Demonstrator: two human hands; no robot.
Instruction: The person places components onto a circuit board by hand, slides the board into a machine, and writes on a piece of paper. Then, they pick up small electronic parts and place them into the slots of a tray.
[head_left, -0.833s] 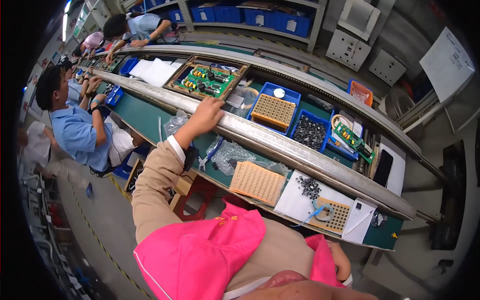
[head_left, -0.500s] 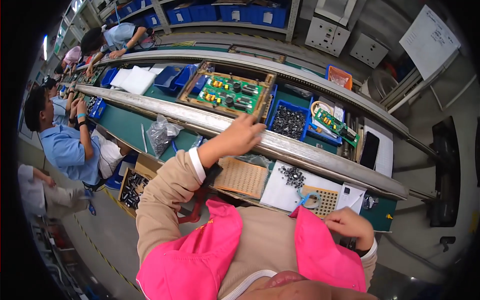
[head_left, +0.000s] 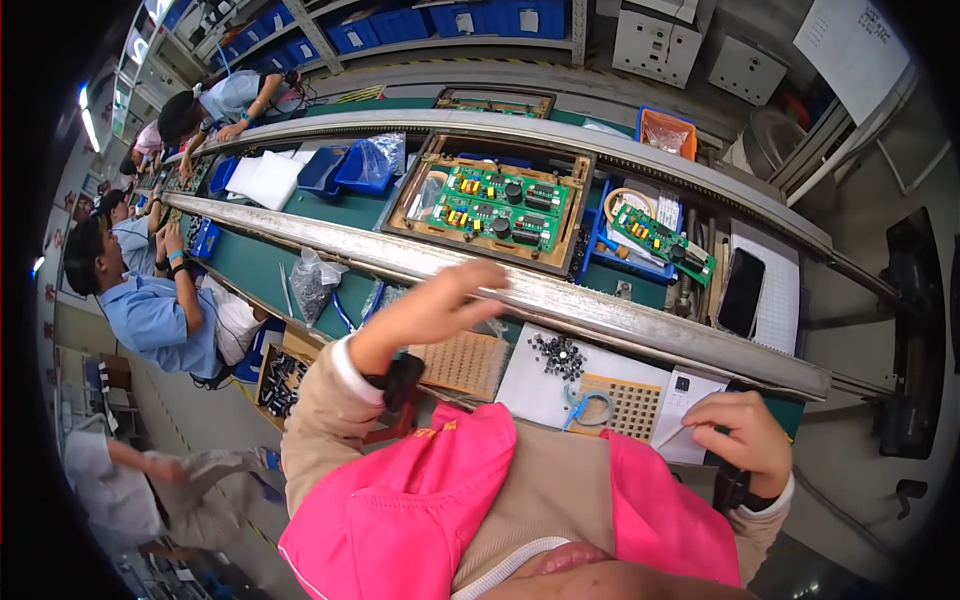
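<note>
My left hand (head_left: 435, 308) hovers over the near metal rail (head_left: 560, 296), fingers stretched out and slightly smeared, holding nothing I can see. Beyond it, a wooden-framed fixture (head_left: 425, 235) sits between the rails and carries green circuit boards (head_left: 500, 208) with black, yellow and red components. My right hand (head_left: 740, 432) is at the bench's near right, fingers loosely bent and apart, beside a white paper sheet (head_left: 680, 410). Between the hands, small black components (head_left: 557, 356) lie on a white foam sheet (head_left: 525, 385), next to a perforated tan board (head_left: 632, 402) and a light-blue looped strap (head_left: 588, 408).
A separate green board (head_left: 655, 238) rests over a blue bin (head_left: 625, 262); a black phone (head_left: 742, 290) lies to its right. Another tan hole board (head_left: 455, 362) is near my left wrist. An orange bin (head_left: 665, 135) stands beyond the far rail. Co-workers in blue (head_left: 160, 315) sit at left.
The fixture with the boards has shifted right, covering most of the bin of black parts. My left hand has come off its edge and back toward me. My right hand has moved rightward.
</note>
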